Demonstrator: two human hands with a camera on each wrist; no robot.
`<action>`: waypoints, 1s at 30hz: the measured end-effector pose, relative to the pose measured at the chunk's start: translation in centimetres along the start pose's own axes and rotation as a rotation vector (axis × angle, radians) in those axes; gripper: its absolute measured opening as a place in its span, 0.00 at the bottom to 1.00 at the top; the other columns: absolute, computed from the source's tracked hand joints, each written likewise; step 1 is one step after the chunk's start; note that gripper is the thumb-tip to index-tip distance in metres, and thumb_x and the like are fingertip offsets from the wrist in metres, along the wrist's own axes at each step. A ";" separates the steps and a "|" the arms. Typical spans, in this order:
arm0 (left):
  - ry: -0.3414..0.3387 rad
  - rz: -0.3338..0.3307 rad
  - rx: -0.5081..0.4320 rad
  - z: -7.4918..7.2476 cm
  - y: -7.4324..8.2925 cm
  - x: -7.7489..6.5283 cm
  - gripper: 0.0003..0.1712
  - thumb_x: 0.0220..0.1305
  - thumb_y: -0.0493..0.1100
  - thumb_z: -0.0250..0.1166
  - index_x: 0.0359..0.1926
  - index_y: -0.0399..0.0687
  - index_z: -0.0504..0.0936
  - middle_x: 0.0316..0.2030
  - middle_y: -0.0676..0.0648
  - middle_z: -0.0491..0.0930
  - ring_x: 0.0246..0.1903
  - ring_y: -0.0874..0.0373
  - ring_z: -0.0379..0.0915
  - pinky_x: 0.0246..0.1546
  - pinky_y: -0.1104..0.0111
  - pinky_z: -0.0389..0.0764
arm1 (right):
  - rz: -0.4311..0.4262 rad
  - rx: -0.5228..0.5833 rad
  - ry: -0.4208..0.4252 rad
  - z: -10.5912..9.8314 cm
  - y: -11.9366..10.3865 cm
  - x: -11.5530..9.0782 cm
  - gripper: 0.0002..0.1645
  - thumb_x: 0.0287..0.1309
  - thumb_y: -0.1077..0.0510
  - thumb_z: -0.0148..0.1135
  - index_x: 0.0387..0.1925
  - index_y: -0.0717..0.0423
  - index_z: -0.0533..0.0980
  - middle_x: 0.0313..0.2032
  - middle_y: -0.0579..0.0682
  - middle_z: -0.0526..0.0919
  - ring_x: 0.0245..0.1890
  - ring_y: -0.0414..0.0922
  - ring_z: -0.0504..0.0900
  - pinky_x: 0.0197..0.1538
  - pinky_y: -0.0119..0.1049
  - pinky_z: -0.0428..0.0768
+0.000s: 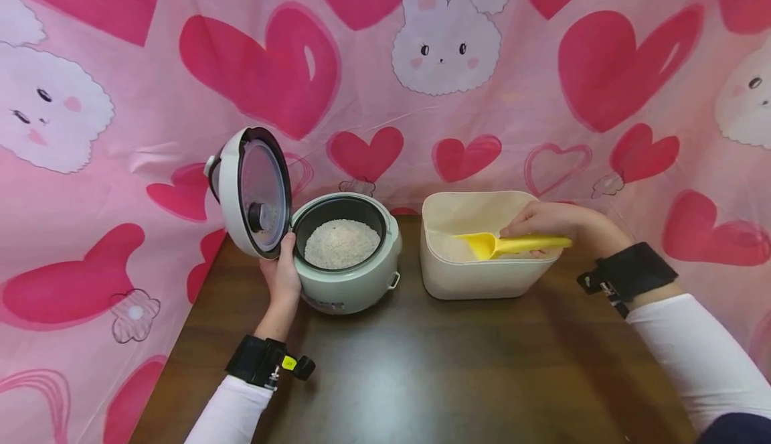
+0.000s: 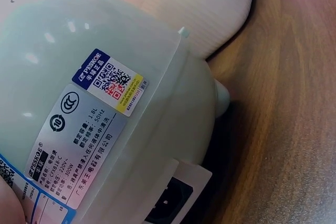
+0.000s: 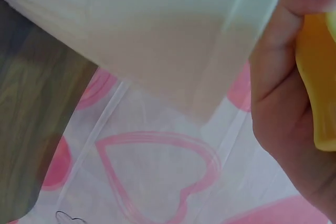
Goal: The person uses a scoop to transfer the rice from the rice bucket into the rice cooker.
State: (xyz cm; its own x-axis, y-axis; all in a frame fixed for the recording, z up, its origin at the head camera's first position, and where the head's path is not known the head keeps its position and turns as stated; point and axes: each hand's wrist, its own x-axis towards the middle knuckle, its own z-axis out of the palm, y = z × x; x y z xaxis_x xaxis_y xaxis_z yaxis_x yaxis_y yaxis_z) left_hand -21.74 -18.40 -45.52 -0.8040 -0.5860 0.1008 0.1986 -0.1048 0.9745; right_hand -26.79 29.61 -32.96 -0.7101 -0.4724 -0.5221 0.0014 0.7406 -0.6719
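My right hand (image 1: 542, 222) grips the handle of a yellow scoop (image 1: 488, 246) over a cream bin (image 1: 476, 283). The scoop's bowl points left and dips inside the rim, close over pale grains (image 1: 448, 246). In the right wrist view, fingers wrap the scoop's handle (image 3: 317, 87) beside the bin's wall. On the left stands a pale green rice cooker (image 1: 349, 297), its pot holding white rice (image 1: 341, 243). Its lid (image 1: 255, 193) is raised. My left hand (image 1: 282, 275) touches the cooker at the lid's lower edge, thumb straight up; its other fingers are mostly hidden behind the lid.
Both containers stand near the back of a brown wooden table (image 1: 385, 370). Close behind hangs a pink cloth (image 1: 421, 116) with hearts and rabbits. A power socket (image 2: 169, 200) juts from the cooker's side in the left wrist view.
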 end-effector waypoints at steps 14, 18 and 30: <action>0.007 -0.005 0.019 -0.2 -0.2 0.0 0.29 0.71 0.46 0.63 0.69 0.40 0.74 0.66 0.42 0.77 0.63 0.59 0.71 0.70 0.67 0.66 | -0.004 0.121 0.067 -0.9 1.5 -2.5 0.29 0.77 0.43 0.54 0.40 0.67 0.82 0.26 0.60 0.83 0.21 0.52 0.83 0.29 0.36 0.83; 0.009 0.006 0.025 -0.1 -0.1 0.1 0.28 0.71 0.46 0.64 0.68 0.39 0.75 0.64 0.42 0.78 0.61 0.59 0.71 0.70 0.67 0.66 | -0.007 0.157 0.128 -0.8 2.6 -2.8 0.29 0.77 0.43 0.53 0.38 0.66 0.82 0.24 0.58 0.83 0.20 0.50 0.82 0.26 0.36 0.81; -0.010 -0.001 0.036 -0.1 0.1 0.1 0.30 0.72 0.47 0.62 0.69 0.39 0.73 0.66 0.41 0.76 0.63 0.56 0.70 0.72 0.64 0.64 | -0.153 0.271 0.144 -1.1 3.4 -3.2 0.25 0.82 0.50 0.47 0.46 0.63 0.84 0.25 0.53 0.85 0.21 0.46 0.83 0.25 0.33 0.82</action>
State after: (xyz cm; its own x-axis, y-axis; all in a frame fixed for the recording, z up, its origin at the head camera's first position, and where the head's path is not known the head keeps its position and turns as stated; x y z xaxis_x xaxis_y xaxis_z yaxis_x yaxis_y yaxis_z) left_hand -21.72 -18.56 -45.44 -0.8096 -0.5780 0.1019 0.1780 -0.0763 0.9811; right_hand -25.31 34.13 -33.00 -0.8084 -0.4820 -0.3380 0.0601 0.5035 -0.8619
